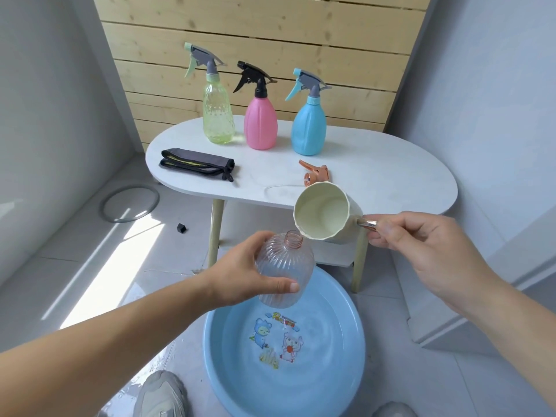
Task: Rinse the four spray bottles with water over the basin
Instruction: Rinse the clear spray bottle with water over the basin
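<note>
My left hand point(240, 272) grips a clear ribbed bottle point(285, 266) with its cap off, held tilted above the far rim of the blue basin point(346, 350). My right hand point(421, 245) holds the handle of a cream water scoop point(323, 213), tipped so its lip sits just over the bottle's open neck. The bottle's orange spray head point(316, 173) lies on the white table point(391, 176). Green point(218, 115), pink point(260, 121) and blue point(308, 127) spray bottles stand upright in a row at the table's back.
A folded grey cloth point(195, 164) lies on the table's left part. On the tiled floor to the left lie a grey ring point(129, 206) and a small black cap point(181, 227). My shoes point(162, 395) stand beside the basin, which holds water.
</note>
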`<state>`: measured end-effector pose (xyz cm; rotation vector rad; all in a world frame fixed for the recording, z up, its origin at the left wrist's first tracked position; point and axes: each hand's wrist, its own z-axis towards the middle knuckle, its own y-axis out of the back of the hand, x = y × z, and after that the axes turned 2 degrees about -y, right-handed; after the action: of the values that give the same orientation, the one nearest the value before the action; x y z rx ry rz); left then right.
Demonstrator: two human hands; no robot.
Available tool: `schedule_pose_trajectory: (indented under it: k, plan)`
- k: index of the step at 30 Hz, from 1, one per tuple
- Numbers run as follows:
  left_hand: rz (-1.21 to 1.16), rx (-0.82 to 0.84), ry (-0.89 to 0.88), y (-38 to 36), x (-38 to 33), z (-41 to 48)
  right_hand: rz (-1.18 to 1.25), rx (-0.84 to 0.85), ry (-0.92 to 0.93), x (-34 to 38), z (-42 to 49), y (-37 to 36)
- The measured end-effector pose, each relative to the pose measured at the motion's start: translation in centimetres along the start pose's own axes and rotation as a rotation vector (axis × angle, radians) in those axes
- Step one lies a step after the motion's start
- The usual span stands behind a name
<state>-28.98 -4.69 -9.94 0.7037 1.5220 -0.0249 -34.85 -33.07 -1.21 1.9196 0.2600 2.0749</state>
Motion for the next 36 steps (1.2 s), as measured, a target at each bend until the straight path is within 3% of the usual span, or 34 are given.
schedule_pose_trajectory:
  k: [36]
  plan:
    - [0.007,0.041,0.015,0.2,1.3,-0.6,-0.138,-0.001,0.089,0.9,-0.2,-1.1]
